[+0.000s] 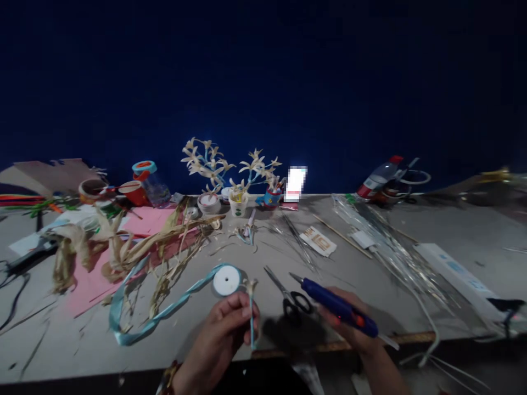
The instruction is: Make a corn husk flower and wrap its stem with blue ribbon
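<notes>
Near the table's front edge, my left hand [235, 321] pinches the thin blue-wrapped stem of a small husk flower [252, 310], its pale petals upward. My right hand [349, 323] is wrapped round a blue glue gun [340, 306], whose nozzle points left toward the flower, apart from it. Black-handled scissors [290, 299] lie between my hands. Just behind my left hand is a white ribbon spool [226, 280], with light-blue ribbon [164, 318] looping away to the left.
Dried corn husks [119, 247] spread over pink paper [88, 285] at left. Potted husk flowers [208, 203] and a cup of pens [272, 196] stand at the back. Wire bundles [395, 247], a bottle [379, 178] and a long white box [457, 280] lie at right.
</notes>
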Demonstrator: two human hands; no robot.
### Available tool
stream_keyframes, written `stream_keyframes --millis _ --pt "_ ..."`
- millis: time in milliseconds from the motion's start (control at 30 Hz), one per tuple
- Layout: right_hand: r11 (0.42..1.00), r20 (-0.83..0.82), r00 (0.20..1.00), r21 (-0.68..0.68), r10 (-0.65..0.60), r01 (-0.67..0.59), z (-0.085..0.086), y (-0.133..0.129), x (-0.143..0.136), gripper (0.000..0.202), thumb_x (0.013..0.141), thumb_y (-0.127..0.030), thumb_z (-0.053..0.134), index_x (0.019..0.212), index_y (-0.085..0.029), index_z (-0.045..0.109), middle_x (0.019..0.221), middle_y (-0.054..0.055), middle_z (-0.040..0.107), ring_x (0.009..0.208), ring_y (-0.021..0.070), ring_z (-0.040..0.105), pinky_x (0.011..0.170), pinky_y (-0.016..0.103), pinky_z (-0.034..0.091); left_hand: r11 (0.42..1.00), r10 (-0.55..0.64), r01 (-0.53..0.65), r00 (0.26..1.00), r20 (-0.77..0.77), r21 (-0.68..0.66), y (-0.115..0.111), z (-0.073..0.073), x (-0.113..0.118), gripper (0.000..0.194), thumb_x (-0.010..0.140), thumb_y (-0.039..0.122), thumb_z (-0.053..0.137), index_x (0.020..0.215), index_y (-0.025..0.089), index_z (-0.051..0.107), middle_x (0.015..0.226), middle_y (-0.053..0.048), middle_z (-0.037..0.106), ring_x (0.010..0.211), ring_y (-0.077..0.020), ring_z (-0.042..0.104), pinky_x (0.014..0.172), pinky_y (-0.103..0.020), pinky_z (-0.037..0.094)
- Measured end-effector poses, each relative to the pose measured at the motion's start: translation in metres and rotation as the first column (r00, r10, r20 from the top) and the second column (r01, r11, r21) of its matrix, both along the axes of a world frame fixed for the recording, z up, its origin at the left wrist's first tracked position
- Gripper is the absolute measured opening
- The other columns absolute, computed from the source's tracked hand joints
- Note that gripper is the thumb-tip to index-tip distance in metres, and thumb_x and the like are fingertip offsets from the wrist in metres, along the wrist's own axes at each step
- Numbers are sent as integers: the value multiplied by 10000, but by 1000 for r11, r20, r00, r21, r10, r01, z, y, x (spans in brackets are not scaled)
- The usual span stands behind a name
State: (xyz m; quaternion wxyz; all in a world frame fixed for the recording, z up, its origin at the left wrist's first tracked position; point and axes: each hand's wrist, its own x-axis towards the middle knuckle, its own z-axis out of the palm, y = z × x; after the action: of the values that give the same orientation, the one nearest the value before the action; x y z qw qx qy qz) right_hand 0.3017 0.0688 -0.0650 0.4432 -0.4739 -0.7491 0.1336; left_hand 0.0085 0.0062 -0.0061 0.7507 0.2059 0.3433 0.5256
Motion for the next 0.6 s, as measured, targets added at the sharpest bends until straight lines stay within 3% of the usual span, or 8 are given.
stream_keyframes --millis 133,233,300,600 --pt "981 182 964 7 -191 193 2 22 49 309 865 -431 658 1048 -187 706 915 119 792 762 288 764 649 367 625 982 176 -140 928 -328 131 6 -5 -12 239 771 351 824 790 169 670 744 -8 644 641 -116 524 608 -214 414" --pt "950 490 837 -52 -245 309 -1 43 80 407 850 -343 594 1213 -169 653 1073 144 781 849 303 764 718 392 608 965 226 -119 828 -514 232 13 -9 -24 244 801 400 788 805 184 675 711 7 606 683 -140 527 671 -229 436" --pt "923 633 745 -124 -208 364 -3 56 91 457 848 -292 557 1283 -167 615 1138 144 765 941 305 752 792 390 586 955 250 -103 783 -569 277 17 -10 -31 258 812 436 764 822 194 674 694 9 592 701 -157 535 677 -238 443" --pt "958 712 702 -200 -1 205 15 97 92 491 763 -194 564 1245 -186 661 1255 141 718 1140 319 672 989 422 479 917 367 -166 706 -606 362 18 -9 -47 289 758 445 785 782 177 681 685 -2 614 658 -157 555 639 -252 465"
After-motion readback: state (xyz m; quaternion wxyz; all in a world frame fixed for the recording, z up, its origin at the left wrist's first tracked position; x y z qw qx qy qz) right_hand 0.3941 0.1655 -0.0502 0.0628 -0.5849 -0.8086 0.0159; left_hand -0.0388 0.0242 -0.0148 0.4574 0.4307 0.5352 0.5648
